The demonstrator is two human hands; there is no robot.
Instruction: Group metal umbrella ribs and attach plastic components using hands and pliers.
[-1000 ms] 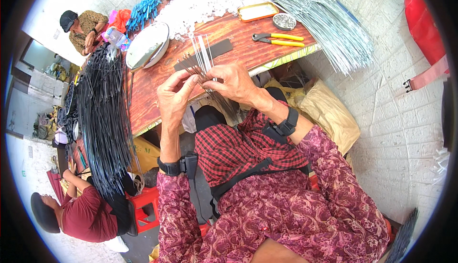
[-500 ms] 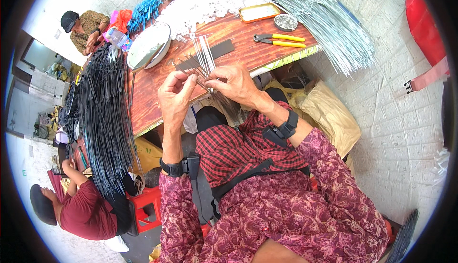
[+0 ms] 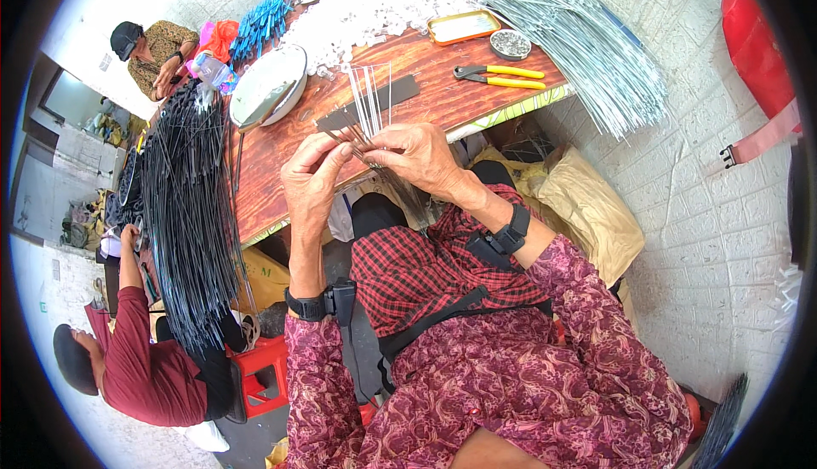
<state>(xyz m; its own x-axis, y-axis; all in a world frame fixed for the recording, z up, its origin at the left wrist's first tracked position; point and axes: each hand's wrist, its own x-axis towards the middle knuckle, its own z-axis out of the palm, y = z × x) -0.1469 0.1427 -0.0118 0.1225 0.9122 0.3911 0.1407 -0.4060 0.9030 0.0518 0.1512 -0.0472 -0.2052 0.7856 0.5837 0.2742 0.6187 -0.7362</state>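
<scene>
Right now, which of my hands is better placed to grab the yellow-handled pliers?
Probably your right hand: it is nearer the pliers, while your left hand sits farther left. Both are at the thin strips.

The person beside the tabletop wears a plum-coloured blouse swirled all over with pale paisley, its long sleeves ending short of the wrists. Each wrist carries a black strap with a dark box, and a thin black cable trails from the left one. I also see a red-and-black checked apron with a black waistband.
</scene>
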